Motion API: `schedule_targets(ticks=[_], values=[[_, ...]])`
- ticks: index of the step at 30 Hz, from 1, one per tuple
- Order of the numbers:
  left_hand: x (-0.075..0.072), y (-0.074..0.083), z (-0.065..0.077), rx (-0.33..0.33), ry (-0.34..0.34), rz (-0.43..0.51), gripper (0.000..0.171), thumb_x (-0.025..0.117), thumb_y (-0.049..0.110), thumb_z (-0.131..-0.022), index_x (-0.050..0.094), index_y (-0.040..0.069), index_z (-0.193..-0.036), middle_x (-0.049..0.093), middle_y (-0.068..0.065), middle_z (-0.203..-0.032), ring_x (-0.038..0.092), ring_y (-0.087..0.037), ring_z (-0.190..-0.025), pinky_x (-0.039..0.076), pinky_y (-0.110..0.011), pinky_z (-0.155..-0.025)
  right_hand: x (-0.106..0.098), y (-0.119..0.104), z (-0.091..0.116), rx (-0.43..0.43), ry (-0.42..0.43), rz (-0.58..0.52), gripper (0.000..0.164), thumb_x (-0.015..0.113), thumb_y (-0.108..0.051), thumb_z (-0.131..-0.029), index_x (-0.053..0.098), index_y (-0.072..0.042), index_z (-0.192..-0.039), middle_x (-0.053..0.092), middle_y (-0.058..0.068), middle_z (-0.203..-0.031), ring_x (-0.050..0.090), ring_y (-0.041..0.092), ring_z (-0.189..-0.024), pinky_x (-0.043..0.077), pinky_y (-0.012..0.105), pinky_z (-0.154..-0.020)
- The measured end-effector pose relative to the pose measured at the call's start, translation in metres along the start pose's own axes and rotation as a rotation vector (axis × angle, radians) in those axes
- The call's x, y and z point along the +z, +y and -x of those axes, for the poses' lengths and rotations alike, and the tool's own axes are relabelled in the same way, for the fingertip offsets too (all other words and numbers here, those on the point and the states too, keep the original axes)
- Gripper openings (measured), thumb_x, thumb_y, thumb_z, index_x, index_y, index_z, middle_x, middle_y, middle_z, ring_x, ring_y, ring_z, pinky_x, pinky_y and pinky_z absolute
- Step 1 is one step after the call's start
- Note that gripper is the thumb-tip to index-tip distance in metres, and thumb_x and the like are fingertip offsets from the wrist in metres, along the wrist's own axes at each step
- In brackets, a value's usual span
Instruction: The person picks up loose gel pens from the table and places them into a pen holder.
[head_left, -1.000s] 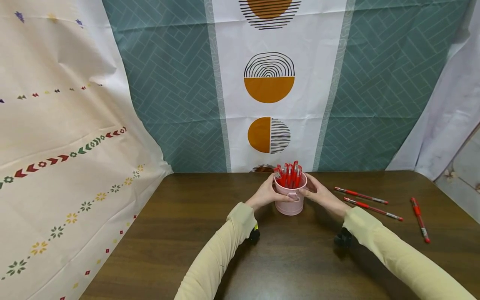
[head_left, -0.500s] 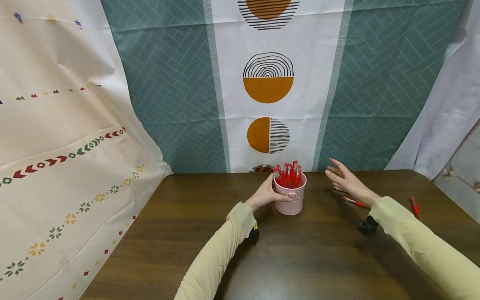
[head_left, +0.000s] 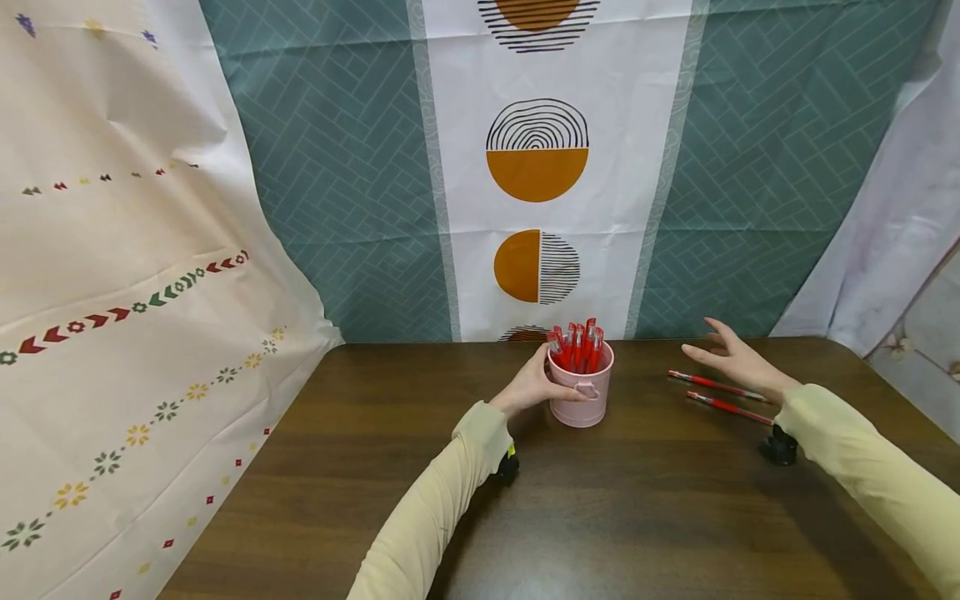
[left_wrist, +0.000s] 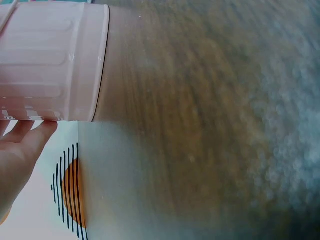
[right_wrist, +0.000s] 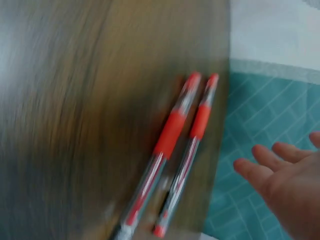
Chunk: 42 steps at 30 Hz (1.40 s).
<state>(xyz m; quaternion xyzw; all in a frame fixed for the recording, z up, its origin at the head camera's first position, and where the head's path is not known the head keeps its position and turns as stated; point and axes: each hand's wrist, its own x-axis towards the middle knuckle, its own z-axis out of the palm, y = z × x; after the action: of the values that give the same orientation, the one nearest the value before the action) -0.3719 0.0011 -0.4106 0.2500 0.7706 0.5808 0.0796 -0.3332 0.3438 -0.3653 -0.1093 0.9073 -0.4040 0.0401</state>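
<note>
A pink pail-shaped pen holder stands upright near the table's back edge, with several red gel pens in it, caps up. My left hand grips its left side, thumb across the front by the small handle. In the left wrist view, fingers touch the holder's wall. My right hand hovers with fingers spread, holding nothing. Below and left of it, two red pens lie on the table, a farther pen and a nearer pen; the right wrist view shows both side by side.
The brown wooden table runs back to a hanging teal and white cloth. A cream patterned cloth hangs along the left side. My right sleeve covers part of the table's right side.
My right hand has let go of the pen holder and moved right, over the loose pens. A third loose pen at the right is now hidden behind the right arm. My left hand stays put.
</note>
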Motion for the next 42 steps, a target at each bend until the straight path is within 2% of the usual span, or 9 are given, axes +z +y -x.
schedule_targets(ticks=[3,7,12,19,26,30,33,36,42], values=[[-0.001,0.000,0.000,0.001,0.003,-0.007,0.083,0.082,0.024,-0.064,0.034,0.020,-0.131,0.046,0.011,-0.119,0.044,-0.009,-0.107,0.036,-0.034,-0.091,0.000,0.008,-0.003,0.012,-0.005,0.111,0.092,0.049,-0.048,-0.089,-0.014,-0.005,-0.141,0.003,0.038,-0.138,0.016,0.056,-0.119,0.024,0.064,-0.086],[0.000,0.001,0.000,0.009,-0.006,-0.001,0.084,0.082,0.024,-0.064,0.033,0.020,-0.132,0.046,0.012,-0.120,0.044,-0.008,-0.107,0.036,-0.034,-0.091,0.002,0.019,-0.007,-0.016,-0.004,0.255,0.095,0.054,-0.047,-0.087,-0.004,0.006,-0.140,0.008,0.039,-0.136,0.017,0.056,-0.118,0.022,0.064,-0.088],[0.000,0.001,0.001,-0.002,-0.007,0.009,0.083,0.082,0.023,-0.065,0.033,0.020,-0.131,0.045,0.011,-0.119,0.044,-0.008,-0.107,0.035,-0.035,-0.092,0.008,0.027,-0.009,-0.049,-0.041,0.360,0.094,0.056,-0.048,-0.085,0.005,0.011,-0.138,0.010,0.041,-0.135,0.013,0.057,-0.118,0.017,0.065,-0.089],[-0.001,0.002,0.002,0.001,-0.009,-0.004,0.083,0.081,0.022,-0.065,0.032,0.019,-0.132,0.045,0.011,-0.120,0.043,-0.008,-0.108,0.034,-0.035,-0.092,0.015,0.033,-0.013,-0.083,-0.075,0.502,0.077,0.052,-0.042,-0.089,0.022,0.012,-0.135,0.018,0.045,-0.129,0.022,0.059,-0.113,0.023,0.065,-0.086],[0.000,0.003,0.003,-0.003,-0.008,-0.012,0.083,0.081,0.023,-0.066,0.031,0.019,-0.132,0.044,0.010,-0.121,0.042,-0.009,-0.108,0.035,-0.035,-0.092,0.019,0.039,-0.016,-0.090,-0.073,0.577,0.065,0.051,-0.034,-0.091,0.031,0.014,-0.130,0.022,0.048,-0.124,0.024,0.059,-0.112,0.026,0.063,-0.086],[0.000,0.002,0.002,0.000,-0.010,-0.014,0.082,0.081,0.022,-0.066,0.032,0.020,-0.131,0.044,0.011,-0.121,0.043,-0.009,-0.108,0.035,-0.035,-0.092,0.023,0.040,-0.015,-0.139,-0.055,0.633,0.055,0.054,-0.026,-0.091,0.038,0.015,-0.124,0.028,0.050,-0.118,0.035,0.059,-0.105,0.033,0.060,-0.083],[-0.001,0.002,0.002,0.004,-0.009,-0.011,0.081,0.081,0.022,-0.066,0.033,0.020,-0.131,0.045,0.011,-0.120,0.043,-0.009,-0.108,0.035,-0.035,-0.092,0.027,0.039,-0.013,-0.213,-0.026,0.677,0.048,0.057,-0.018,-0.088,0.043,0.015,-0.120,0.041,0.043,-0.106,0.050,0.054,-0.089,0.041,0.056,-0.076],[-0.001,0.001,0.002,0.012,-0.010,-0.003,0.080,0.081,0.020,-0.066,0.033,0.019,-0.131,0.045,0.010,-0.121,0.043,-0.009,-0.108,0.035,-0.035,-0.092,0.029,0.039,-0.011,-0.267,0.004,0.716,0.040,0.059,-0.014,-0.087,0.049,0.012,-0.116,0.046,0.036,-0.096,0.055,0.047,-0.076,0.045,0.053,-0.067],[0.000,0.002,0.002,0.012,-0.013,-0.007,0.082,0.081,0.021,-0.067,0.031,0.019,-0.132,0.044,0.012,-0.121,0.043,-0.007,-0.108,0.036,-0.031,-0.091,0.032,0.041,-0.012,-0.261,0.046,0.764,0.032,0.060,-0.010,-0.085,0.054,0.004,-0.114,0.052,0.026,-0.086,0.056,0.042,-0.073,0.046,0.053,-0.059]])
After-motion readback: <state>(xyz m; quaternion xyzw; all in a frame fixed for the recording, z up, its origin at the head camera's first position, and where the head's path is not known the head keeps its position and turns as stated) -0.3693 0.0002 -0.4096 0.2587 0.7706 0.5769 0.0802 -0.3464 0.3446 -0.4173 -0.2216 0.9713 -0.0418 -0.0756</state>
